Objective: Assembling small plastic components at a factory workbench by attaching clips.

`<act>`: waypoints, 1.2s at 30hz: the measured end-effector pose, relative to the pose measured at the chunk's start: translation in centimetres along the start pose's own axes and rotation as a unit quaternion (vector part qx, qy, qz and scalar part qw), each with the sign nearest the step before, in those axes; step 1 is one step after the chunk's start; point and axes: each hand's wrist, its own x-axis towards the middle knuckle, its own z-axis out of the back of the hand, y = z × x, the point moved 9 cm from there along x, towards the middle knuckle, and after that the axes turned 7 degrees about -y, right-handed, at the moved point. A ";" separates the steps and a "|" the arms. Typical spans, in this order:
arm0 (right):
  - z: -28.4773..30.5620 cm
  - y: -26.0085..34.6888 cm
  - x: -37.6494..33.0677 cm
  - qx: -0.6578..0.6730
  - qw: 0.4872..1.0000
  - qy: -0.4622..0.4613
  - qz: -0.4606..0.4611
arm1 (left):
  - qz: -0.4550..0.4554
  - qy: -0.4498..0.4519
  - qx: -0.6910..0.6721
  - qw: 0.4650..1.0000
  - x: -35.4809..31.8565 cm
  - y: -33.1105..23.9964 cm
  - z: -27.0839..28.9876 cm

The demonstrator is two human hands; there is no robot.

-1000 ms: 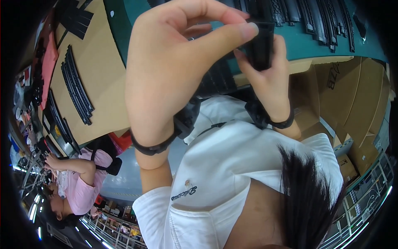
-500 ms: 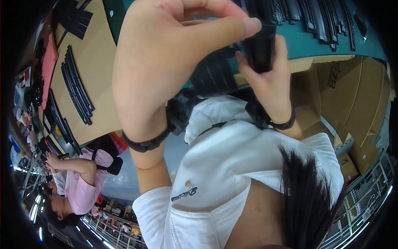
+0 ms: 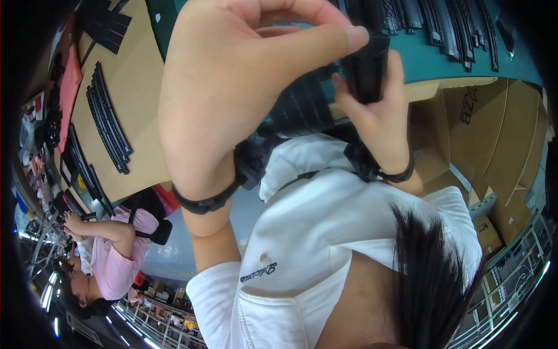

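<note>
My left hand (image 3: 232, 75) is raised large in the upper middle, its thumb and fingers pinching the upper stretch of a long black plastic strip (image 3: 366, 70). The strip stands nearly upright in the picture, and its top end runs out of view. Around its lower end my right hand (image 3: 381, 125) is wrapped, thumb on the left and fingers on the right. Behind the hands lie several dark strips (image 3: 302, 104) near the table's edge, partly hidden by my left wrist.
On the green table top (image 3: 407, 58) several black strips (image 3: 453, 29) lie at the upper right. More black strips (image 3: 107, 119) rest on a cardboard sheet (image 3: 139, 145) at left. A large open cardboard box (image 3: 482, 128) stands at right. A person in pink (image 3: 119, 244) works at lower left.
Both hands keep their hold on the black strip. The left thumb and the strip have shifted very slightly to the right.
</note>
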 end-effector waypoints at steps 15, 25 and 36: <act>0.2 0.1 0.3 -0.013 1.000 -0.007 0.006 | 0.021 0.034 -0.030 0.999 0.6 0.6 -1.4; 0.0 -0.1 0.5 -0.007 0.999 0.023 -0.033 | 0.020 0.067 -0.064 0.995 2.0 -0.5 -2.7; -6.1 10.5 -8.2 -0.150 0.750 0.341 0.547 | 0.344 0.232 -0.402 0.816 -4.5 5.4 -9.0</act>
